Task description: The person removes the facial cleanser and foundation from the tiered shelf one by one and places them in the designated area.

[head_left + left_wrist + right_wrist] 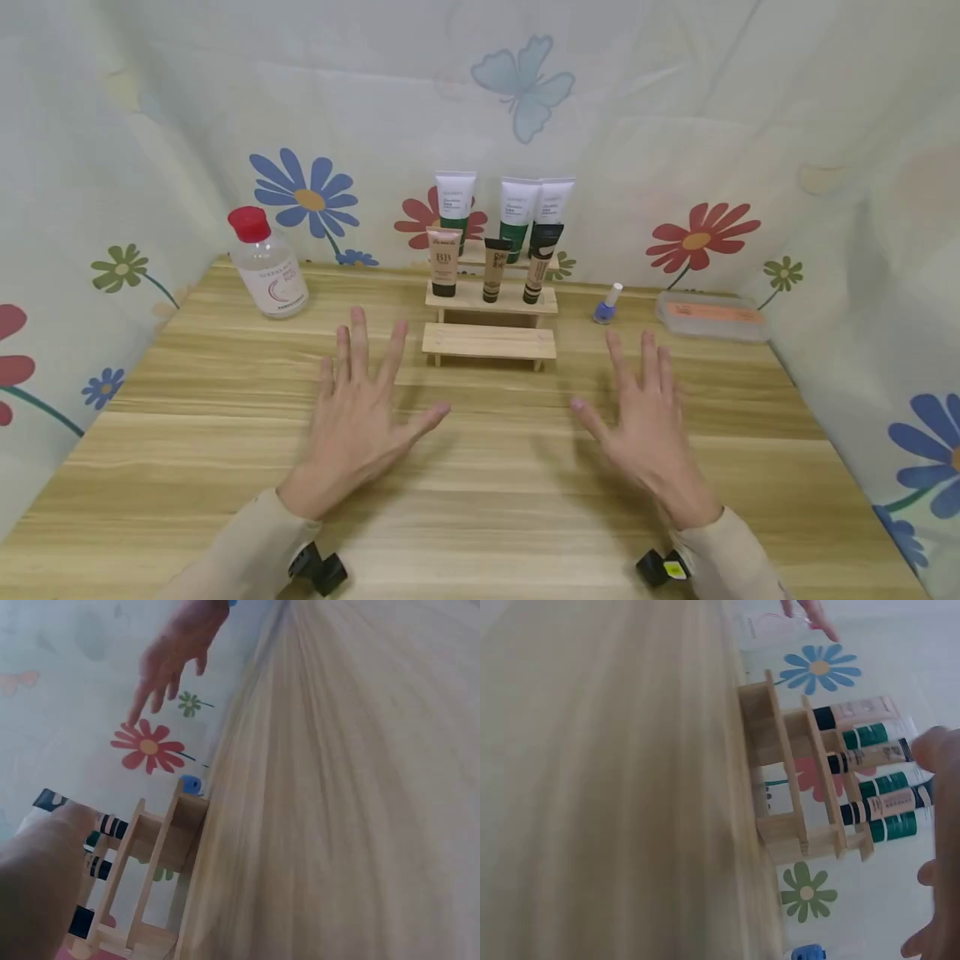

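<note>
Both hands hover over the wooden table with fingers spread and nothing held. My left hand (pixel 351 425) is left of a small tiered wooden rack (pixel 489 341); my right hand (pixel 647 429) is to its right. The rack's lowest step is bare. On the middle step stand a pink BB cream tube (pixel 445 262), a small tan tube with a black cap (pixel 495 271) and a slanted tan-and-black tube (pixel 541 265). Behind them, on the top step, are white-and-green tubes (pixel 517 208). Beyond my right fingertips stands a blue nail polish bottle (pixel 605 307) with a white cap.
A clear bottle with a red cap (pixel 270 271) stands at the back left of the table (pixel 465 500). At the back right lies a flat translucent case (pixel 711 317) with an orange label. A flower-patterned curtain (pixel 615 125) hangs behind and along both sides.
</note>
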The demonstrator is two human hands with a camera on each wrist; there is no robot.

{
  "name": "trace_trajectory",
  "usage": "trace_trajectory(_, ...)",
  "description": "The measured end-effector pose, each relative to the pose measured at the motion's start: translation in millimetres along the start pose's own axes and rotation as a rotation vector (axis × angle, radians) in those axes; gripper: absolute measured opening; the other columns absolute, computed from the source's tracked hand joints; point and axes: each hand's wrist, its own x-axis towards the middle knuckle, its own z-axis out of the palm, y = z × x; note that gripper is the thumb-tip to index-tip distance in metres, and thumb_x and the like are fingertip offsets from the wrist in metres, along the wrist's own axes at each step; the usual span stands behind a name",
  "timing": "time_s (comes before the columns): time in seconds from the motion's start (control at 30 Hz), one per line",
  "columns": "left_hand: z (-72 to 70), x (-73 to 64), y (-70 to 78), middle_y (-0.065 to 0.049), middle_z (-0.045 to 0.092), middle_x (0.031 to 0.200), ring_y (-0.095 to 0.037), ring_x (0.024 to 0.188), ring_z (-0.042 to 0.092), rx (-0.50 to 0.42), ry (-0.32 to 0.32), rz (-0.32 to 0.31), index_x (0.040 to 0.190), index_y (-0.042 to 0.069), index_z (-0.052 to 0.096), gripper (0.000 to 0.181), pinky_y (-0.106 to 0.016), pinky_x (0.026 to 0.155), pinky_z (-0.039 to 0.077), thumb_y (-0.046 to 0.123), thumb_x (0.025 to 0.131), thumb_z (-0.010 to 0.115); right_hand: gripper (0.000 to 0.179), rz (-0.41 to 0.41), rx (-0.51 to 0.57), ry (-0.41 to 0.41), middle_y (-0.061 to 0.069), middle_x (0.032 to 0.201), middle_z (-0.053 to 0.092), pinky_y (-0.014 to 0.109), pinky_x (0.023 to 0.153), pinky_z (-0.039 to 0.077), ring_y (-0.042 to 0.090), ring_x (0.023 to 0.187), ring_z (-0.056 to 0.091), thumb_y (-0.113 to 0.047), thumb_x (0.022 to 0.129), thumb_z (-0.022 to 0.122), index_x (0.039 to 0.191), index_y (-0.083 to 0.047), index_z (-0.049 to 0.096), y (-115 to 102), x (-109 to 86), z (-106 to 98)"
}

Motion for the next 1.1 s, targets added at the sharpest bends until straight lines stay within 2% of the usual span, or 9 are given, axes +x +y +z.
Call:
trace_trajectory(0.07,-1.3,4.8,0.3,-0.021,-0.024,0.182,-0.061,0.164,0.018,-0.056,0.022,-0.006,0.18,0.032,-0.005,0.12,-0.08,0.126,0.029,0.088,0.095,0.058,0.093,-0.022,0.117,0.05,0.026,0.184,0.006,0.092,0.118,0.025,0.058,0.166,0.015,-0.058,0.109,0.058,0.181,-0.023,0.012,3.8,5.9,-4.0)
trace_trajectory(0.17,-4.0,15.5,1.8,-0.026,-0.01,0.184,-0.065,0.154,0.038,-0.158,0.042,-0.027,0.181,0.026,0.003,0.117,-0.079,0.112,0.048,0.081,0.097,0.062,0.08,-0.063,0.322,0.13,0.027,0.177,0.031,0.082,0.12,0.035,0.056,0.158,0.036,-0.041,0.113,0.06,0.178,-0.013,0.024,11.4,15.7,-10.0)
trace_trajectory(0.27,-5.1,26.9,1.5,-0.026,0.002,0.185,-0.062,0.156,0.038,-0.284,0.003,-0.073,0.181,0.022,0.009,0.11,-0.08,0.111,0.048,0.073,0.101,0.064,0.067,-0.073,0.468,0.184,0.023,0.165,0.05,0.065,0.119,0.047,0.047,0.149,0.051,-0.032,0.114,0.061,0.173,-0.011,0.035,18.2,26.1,-14.0)
trace_trajectory(0.33,-4.0,34.1,-0.2,-0.026,0.011,0.184,-0.057,0.16,0.035,-0.372,-0.031,-0.097,0.181,0.019,0.013,0.105,-0.078,0.119,0.043,0.067,0.103,0.066,0.06,-0.074,0.544,0.213,0.018,0.157,0.059,0.046,0.118,0.052,0.041,0.144,0.057,-0.027,0.114,0.063,0.169,-0.011,0.042,21.8,33.9,-14.0)
trace_trajectory(0.47,2.8,46.8,-5.6,-0.024,0.03,0.179,-0.048,0.154,0.048,-0.537,-0.08,-0.136,0.179,0.016,0.02,0.094,-0.072,0.122,0.043,0.056,0.108,0.066,0.05,-0.065,0.672,0.264,0.014,0.148,0.066,0.018,0.108,0.052,0.026,0.136,0.065,-0.023,0.114,0.066,0.16,-0.012,0.051,23.5,49.4,-11.9)
trace_trajectory(0.57,11.3,55.8,-9.3,-0.022,0.044,0.172,-0.043,0.141,0.063,-0.665,-0.09,-0.151,0.175,0.015,0.031,0.08,-0.067,0.116,0.051,0.047,0.11,0.067,0.046,-0.068,0.783,0.309,0.016,0.144,0.068,0.018,0.104,0.054,0.018,0.129,0.068,-0.019,0.112,0.07,0.155,-0.008,0.056,21.6,59.9,-9.4)
trace_trajectory(0.7,23.5,65.7,-12.1,-0.02,0.059,0.16,-0.04,0.136,0.068,-0.779,-0.091,-0.148,0.164,0.012,0.047,0.062,-0.064,0.116,0.053,0.036,0.111,0.068,0.045,-0.097,0.902,0.349,0.024,0.141,0.067,0.021,0.099,0.058,0.018,0.121,0.07,-0.011,0.109,0.073,0.151,-0.002,0.06,17.4,75.2,-3.7)
trace_trajectory(0.93,42.7,75.4,-16.3,-0.017,0.072,0.142,-0.036,0.126,0.073,-0.855,-0.038,-0.133,0.152,0.011,0.06,0.045,-0.056,0.108,0.06,0.024,0.11,0.07,0.041,-0.134,0.961,0.368,0.027,0.136,0.068,0.025,0.096,0.061,0.02,0.115,0.072,-0.006,0.105,0.077,0.144,-0.004,0.066,3.7,100.8,8.8)
trace_trajectory(1.1,54.7,80.2,-22.1,-0.014,0.076,0.13,-0.029,0.117,0.075,-0.897,0.003,-0.147,0.139,0.009,0.072,0.032,-0.032,0.098,0.065,0.015,0.108,0.071,0.041,-0.153,0.991,0.357,0.027,0.134,0.069,0.029,0.096,0.062,0.028,0.117,0.072,-0.005,0.103,0.08,0.142,-0.005,0.068,-10.6,117.8,12.5)
